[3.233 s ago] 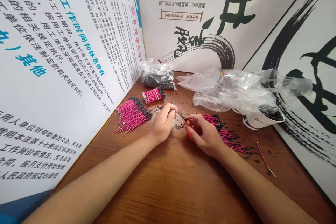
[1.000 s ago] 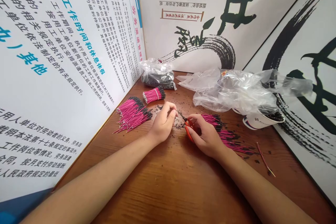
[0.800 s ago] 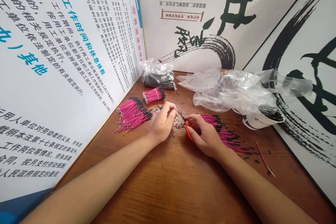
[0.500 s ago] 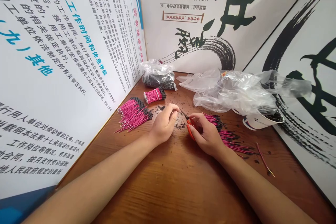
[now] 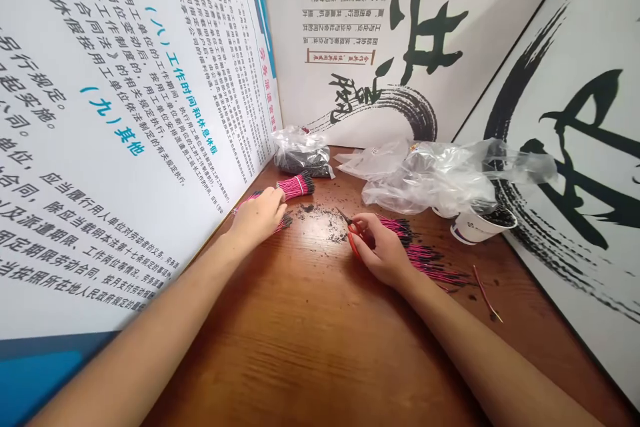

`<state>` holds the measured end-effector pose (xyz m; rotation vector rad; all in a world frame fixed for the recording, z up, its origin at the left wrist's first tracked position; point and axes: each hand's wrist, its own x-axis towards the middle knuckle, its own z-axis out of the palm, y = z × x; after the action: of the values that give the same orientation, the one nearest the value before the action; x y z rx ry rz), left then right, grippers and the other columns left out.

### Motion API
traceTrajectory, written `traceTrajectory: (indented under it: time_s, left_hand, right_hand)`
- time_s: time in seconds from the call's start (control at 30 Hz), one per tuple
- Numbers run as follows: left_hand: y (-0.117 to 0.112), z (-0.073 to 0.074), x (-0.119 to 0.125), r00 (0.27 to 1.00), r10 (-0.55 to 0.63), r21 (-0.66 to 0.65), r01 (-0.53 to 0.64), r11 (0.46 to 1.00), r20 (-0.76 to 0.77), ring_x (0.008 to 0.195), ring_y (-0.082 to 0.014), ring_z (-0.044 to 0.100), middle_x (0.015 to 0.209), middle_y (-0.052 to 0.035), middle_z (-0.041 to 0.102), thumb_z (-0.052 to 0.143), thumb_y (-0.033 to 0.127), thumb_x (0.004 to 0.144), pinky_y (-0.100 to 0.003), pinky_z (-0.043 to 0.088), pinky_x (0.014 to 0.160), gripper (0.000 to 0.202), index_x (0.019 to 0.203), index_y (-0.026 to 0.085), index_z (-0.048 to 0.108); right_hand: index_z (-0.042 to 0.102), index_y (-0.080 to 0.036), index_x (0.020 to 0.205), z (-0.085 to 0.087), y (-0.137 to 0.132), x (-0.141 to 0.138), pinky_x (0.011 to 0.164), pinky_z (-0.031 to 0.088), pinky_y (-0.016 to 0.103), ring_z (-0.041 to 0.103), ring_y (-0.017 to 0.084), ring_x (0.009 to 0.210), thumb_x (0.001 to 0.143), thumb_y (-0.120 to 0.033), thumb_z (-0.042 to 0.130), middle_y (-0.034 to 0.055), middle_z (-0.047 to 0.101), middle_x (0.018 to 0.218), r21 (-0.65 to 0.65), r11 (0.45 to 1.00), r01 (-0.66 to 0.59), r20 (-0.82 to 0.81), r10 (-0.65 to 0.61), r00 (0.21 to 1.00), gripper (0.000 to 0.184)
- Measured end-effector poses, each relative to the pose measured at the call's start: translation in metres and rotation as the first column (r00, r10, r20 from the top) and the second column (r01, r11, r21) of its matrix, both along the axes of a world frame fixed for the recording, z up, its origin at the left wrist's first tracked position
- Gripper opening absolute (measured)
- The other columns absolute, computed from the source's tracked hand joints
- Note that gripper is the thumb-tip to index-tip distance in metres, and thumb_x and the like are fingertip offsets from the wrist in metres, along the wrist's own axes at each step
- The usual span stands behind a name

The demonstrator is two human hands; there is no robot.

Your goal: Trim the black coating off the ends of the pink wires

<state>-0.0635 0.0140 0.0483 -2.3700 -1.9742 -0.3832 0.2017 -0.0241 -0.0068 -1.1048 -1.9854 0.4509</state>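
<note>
Head cam: L hand [image 5: 260,217] palm-down over wire pile [image 5: 285,223], grip unclear; R hand [image 5: 384,250] curled round scissors [image 5: 352,229].

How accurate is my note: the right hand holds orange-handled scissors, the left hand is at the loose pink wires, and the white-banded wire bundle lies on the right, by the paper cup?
The bundle's place is wrong. The head view shows the white-banded wire bundle at the left, just beyond the left hand. The right hand does hold the orange-handled scissors.

White text-covered panel [image 5: 165,80] at left, black brushwork [image 5: 425,117] behind, brown wooden tabletop [image 5: 300,347]
</note>
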Motion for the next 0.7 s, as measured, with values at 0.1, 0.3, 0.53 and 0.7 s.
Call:
traceTrajectory:
  time_s: [0.1,0.3,0.53,0.7]
  left_hand:
    - [-0.012,-0.003,0.008,0.989,-0.093,-0.024,0.097,0.995,0.116,0.086,-0.0224,0.063,0.105,-0.0061,0.063,0.038,0.027,0.097,-0.034,0.045,0.074,0.02,0.097,0.02,0.056]
    - [-0.053,-0.025,0.074,0.808,-0.584,-0.141,0.589,0.796,0.078,0.088,-0.0213,0.062,0.097,-0.0054,0.065,0.043,0.021,0.093,-0.033,0.049,0.078,0.016,0.095,0.019,0.059]
    - [-0.044,-0.047,0.139,0.718,-0.69,0.063,0.687,0.724,0.095,0.102,-0.0264,0.059,0.113,-0.0122,0.064,0.047,0.027,0.095,-0.04,0.05,0.09,0.024,0.108,0.014,0.063]
    - [-0.037,-0.058,0.154,0.696,-0.676,0.066,0.683,0.727,0.243,0.101,-0.0263,0.062,0.109,-0.0125,0.068,0.046,0.022,0.094,-0.04,0.051,0.089,0.024,0.108,0.015,0.065]
  right_hand:
    - [0.051,-0.022,0.11,-0.001,0.0,-0.002,0.061,0.045,0.025,0.059,0.015,0.065,0.094,-0.028,0.053,0.0012,0.063,0.085,-0.03,1.0,0.0,-0.066,-0.002,0.998,0.017]
    - [0.05,-0.021,0.107,-0.001,0.004,-0.003,0.061,0.045,0.026,0.057,0.014,0.064,0.092,-0.028,0.054,-0.0002,0.061,0.082,-0.052,0.997,0.049,-0.303,-0.062,0.951,0.018]
    - [0.05,-0.023,0.105,0.023,0.006,0.002,0.054,0.044,0.024,0.056,0.014,0.061,0.091,-0.03,0.056,-0.001,0.061,0.078,-0.057,0.986,0.159,-0.601,-0.161,0.783,0.017]
    - [0.05,-0.023,0.105,0.019,0.005,0.002,0.055,0.044,0.024,0.056,0.013,0.061,0.09,-0.026,0.055,-0.0022,0.059,0.076,-0.028,0.987,0.156,-0.592,-0.142,0.794,0.016]
